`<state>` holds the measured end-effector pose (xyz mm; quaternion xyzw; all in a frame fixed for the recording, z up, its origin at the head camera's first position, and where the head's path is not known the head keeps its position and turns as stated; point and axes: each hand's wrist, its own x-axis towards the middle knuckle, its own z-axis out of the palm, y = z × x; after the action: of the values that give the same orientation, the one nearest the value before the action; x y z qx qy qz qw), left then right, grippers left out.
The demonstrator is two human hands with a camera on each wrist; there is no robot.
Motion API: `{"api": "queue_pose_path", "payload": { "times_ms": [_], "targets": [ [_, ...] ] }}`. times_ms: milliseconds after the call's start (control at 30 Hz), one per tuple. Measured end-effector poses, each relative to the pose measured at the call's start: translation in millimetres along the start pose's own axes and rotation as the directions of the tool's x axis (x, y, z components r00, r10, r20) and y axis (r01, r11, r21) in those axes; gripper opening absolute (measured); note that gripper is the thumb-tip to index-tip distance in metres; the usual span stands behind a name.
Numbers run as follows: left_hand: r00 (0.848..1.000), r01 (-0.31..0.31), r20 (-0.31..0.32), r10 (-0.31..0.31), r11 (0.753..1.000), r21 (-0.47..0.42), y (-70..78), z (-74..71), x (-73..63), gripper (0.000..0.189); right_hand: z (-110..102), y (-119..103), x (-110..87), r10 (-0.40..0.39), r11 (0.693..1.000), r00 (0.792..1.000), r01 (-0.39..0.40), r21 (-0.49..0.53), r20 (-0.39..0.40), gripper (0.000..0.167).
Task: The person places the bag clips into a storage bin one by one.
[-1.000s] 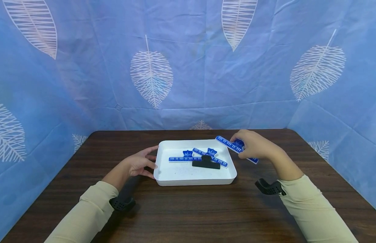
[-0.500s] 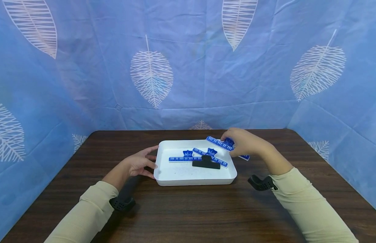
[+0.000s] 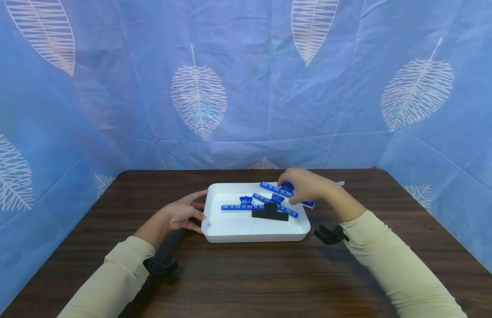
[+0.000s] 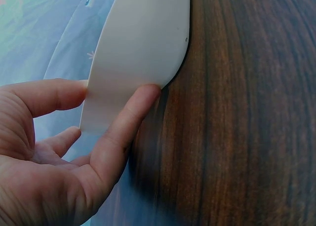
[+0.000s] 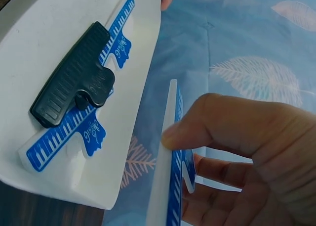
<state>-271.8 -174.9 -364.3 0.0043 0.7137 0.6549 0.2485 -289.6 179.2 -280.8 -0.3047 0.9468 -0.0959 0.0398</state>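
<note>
My right hand (image 3: 307, 187) pinches a blue clip (image 3: 269, 188) with white piano-key marks, held slanted over the back right corner of a shallow white tray (image 3: 230, 229). In the right wrist view, the thumb lies on the clip's long edge, with the other fingers behind it. Inside the tray lie two similar blue clips (image 3: 238, 208) (image 5: 89, 132) and a black clip (image 3: 269, 214), which overlaps both. My left hand (image 3: 186, 214) touches the tray's left side from outside. Its thumb is low on the wall and a finger is at the rim.
Brown wood table (image 3: 246, 282) surrounds the tray. A small blue-and-white end of something (image 3: 340, 182) shows behind the right forearm. A blue cloth with white leaf prints (image 3: 246, 97) hangs behind the table. Black bands (image 3: 331, 234) sit at both wrists.
My right hand has moved left with the blue clip, from beside the tray to over its back right corner. A small blue-and-white end now shows behind that arm. The left hand stays put.
</note>
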Motion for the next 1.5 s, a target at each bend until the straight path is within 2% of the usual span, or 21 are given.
{"api": "queue_pose_path", "payload": {
  "times_ms": [467,833,1067,1500],
  "targets": [
    [1.0,0.004,-0.001,-0.004,1.0,-0.007,-1.0,-0.8,1.5,0.093,9,-9,27.9,-0.053,0.998,0.995,0.05,0.033,0.081,0.048],
    [1.0,0.01,-0.005,-0.01,1.0,-0.01,-0.4,-1.9,1.0,0.092,18,-9,50.2,-0.132,0.991,0.987,0.131,0.02,0.096,0.047],
    [1.0,0.002,-0.001,-0.002,1.0,0.005,0.0,-0.6,0.5,0.092,29,-13,63.6,-0.119,0.993,0.982,0.113,0.045,0.148,0.045],
    [1.0,0.007,-0.003,-0.007,1.0,0.006,1.1,0.2,0.7,0.093,40,-21,77.3,-0.115,0.993,0.972,0.12,-0.009,0.205,0.044]
  ]
}}
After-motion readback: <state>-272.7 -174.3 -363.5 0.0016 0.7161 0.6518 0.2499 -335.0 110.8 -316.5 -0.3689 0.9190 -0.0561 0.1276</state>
